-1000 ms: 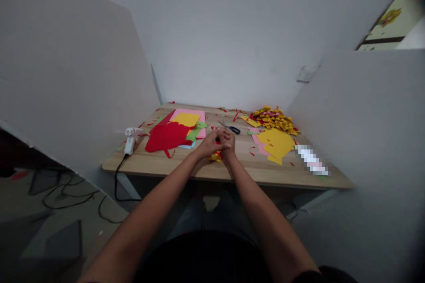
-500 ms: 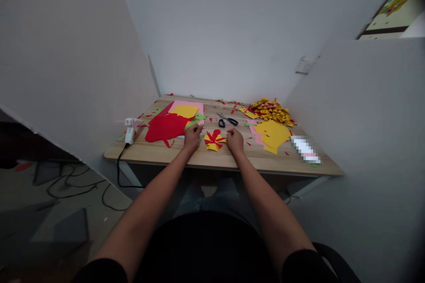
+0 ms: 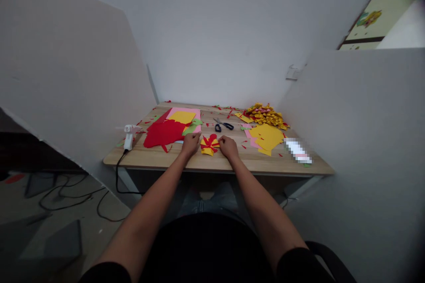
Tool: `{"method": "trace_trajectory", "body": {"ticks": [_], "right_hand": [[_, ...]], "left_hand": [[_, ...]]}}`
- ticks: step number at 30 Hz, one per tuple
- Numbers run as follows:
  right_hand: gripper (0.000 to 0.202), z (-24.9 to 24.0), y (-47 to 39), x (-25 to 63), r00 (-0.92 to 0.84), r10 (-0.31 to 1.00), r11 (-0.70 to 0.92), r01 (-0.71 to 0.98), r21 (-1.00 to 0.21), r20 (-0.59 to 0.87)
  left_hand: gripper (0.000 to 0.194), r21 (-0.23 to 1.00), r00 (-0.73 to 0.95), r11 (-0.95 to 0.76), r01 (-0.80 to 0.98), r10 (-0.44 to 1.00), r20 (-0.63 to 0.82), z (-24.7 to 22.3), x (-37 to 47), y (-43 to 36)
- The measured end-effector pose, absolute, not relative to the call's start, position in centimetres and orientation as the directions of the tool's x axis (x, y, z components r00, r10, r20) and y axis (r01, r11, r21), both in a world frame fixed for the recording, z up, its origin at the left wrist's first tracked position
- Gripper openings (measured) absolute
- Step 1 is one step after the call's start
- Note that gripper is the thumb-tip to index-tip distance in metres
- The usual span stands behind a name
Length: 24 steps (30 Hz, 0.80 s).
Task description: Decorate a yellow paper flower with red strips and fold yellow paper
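A flower-shaped piece point(image 3: 209, 145) in yellow and red lies on the table between my two hands. My left hand point(image 3: 191, 145) is closed at its left edge, fingertips pressed together; anything inside them is too small to make out. From the other side, my right hand point(image 3: 229, 147) pinches at the edge of a petal. A pair of scissors point(image 3: 223, 125) with dark handles rests just beyond the flower, blades partly apart. Red sheet material point(image 3: 166, 133) spreads out to the left of my left hand, and yellow sheets point(image 3: 266, 137) lie right of my right hand.
A white glue gun point(image 3: 129, 137) stands at the table's left edge, its cord hanging down. Yellow folded pieces point(image 3: 267, 116) are heaped at the back right. A blurred-out phone-like object point(image 3: 298, 150) lies at the right. Red scraps dot the wooden table point(image 3: 159, 161); partitions flank it.
The whole view has shifted slightly as my head moved. My left hand is a little closer to the flower; both hands remain at its sides.
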State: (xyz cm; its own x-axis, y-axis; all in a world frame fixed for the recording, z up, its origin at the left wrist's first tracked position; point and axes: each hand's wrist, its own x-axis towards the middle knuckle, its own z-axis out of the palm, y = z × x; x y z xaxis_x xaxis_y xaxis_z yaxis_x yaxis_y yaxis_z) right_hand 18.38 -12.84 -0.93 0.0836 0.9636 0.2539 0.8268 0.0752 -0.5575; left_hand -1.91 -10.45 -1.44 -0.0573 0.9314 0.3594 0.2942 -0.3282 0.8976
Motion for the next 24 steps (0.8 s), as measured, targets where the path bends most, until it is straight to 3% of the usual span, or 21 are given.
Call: {"method": "trace_trajectory", "body": {"ticks": [2, 6, 10, 24], "right_hand": [[0.026, -0.8, -12.9, 18.4, 0.077, 0.964, 0.079, 0.831, -0.55, 0.254], [0.026, -0.7, -13.1, 18.4, 0.069, 0.966, 0.08, 0.84, -0.537, 0.251], [0.026, -0.7, -13.1, 18.4, 0.067, 0.967, 0.075, 0.846, -0.529, 0.244], [0.026, -0.9, -13.0, 18.5, 0.067, 0.969, 0.068, 0.853, -0.518, 0.238]], "left_hand": [[0.044, 0.901, -0.073, -0.346, 0.261, 0.924, 0.376, -1.2, -1.8, -10.5], [0.015, 0.908, -0.12, -0.379, 0.177, 0.907, 0.403, -0.8, -1.6, -10.4], [0.025, 0.924, -0.113, -0.363, 0.117, 0.92, 0.376, -1.2, -1.4, -10.0], [0.013, 0.912, -0.072, -0.382, 0.153, 0.916, 0.396, -1.9, -1.7, -9.5]]}}
